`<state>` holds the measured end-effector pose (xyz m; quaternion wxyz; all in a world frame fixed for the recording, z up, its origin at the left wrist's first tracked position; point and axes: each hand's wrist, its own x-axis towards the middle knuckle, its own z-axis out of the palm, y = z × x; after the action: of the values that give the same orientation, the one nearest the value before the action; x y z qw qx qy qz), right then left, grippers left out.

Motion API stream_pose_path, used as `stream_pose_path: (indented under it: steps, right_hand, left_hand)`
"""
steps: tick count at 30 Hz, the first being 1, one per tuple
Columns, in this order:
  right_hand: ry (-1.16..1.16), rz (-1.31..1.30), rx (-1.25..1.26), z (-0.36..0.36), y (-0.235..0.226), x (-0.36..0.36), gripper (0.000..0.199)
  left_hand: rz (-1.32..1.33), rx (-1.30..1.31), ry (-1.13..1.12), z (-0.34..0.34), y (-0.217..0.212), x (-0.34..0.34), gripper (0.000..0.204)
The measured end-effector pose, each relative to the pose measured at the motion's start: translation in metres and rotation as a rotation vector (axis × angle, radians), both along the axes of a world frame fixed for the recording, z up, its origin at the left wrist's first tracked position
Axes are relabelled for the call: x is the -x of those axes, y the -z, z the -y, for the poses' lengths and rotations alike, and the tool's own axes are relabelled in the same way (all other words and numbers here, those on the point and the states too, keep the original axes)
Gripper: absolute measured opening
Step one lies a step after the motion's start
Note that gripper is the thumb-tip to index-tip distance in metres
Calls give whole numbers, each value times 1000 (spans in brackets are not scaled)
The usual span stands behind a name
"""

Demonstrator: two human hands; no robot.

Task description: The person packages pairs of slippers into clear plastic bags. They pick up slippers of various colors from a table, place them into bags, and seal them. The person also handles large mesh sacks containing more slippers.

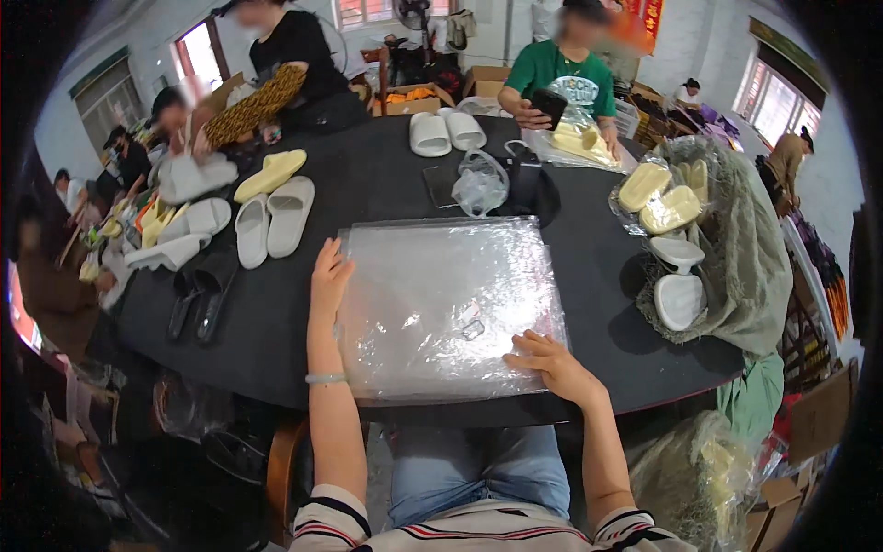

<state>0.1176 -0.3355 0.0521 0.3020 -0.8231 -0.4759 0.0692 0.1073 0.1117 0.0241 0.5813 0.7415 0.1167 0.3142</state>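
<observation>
A stack of clear plastic bags (432, 304) lies flat on the black table in front of me, shiny with glare on its right half. At its left edge rests my left hand (329, 281), fingers stretched out along the plastic. My right hand (549, 363) lies near the stack's lower right corner, its fingers spread on the top sheet. Neither hand grips anything that I can see. Beyond the stack, a crumpled clear bag (481, 184) sits beside a dark phone-like slab (440, 187).
Grey slippers (290, 216), a yellow slipper (269, 175) and black slippers (216, 292) stand to the left. White slippers (430, 134) are at the back. On the right are bagged yellow slippers (670, 210) and a green woven sack (745, 248). A person in green (561, 78) sits opposite.
</observation>
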Motion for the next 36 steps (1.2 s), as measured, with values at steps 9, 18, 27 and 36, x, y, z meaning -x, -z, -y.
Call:
stream_pose_path:
  steps: [9, 18, 27, 36]
  right_hand:
    - [90, 98, -59, 16, 17, 6, 59]
    - [1209, 708, -434, 127, -5, -29, 78]
    - [1205, 750, -69, 211, -22, -85, 50]
    - [800, 566, -734, 128, -160, -62, 31]
  left_hand:
    - [-438, -998, 262, 112, -48, 30, 54]
    - [-490, -1148, 224, 130, 0, 48, 57]
    - [-502, -1118, 231, 128, 6, 44, 59]
    - [-456, -1103, 209, 126, 9, 46, 58]
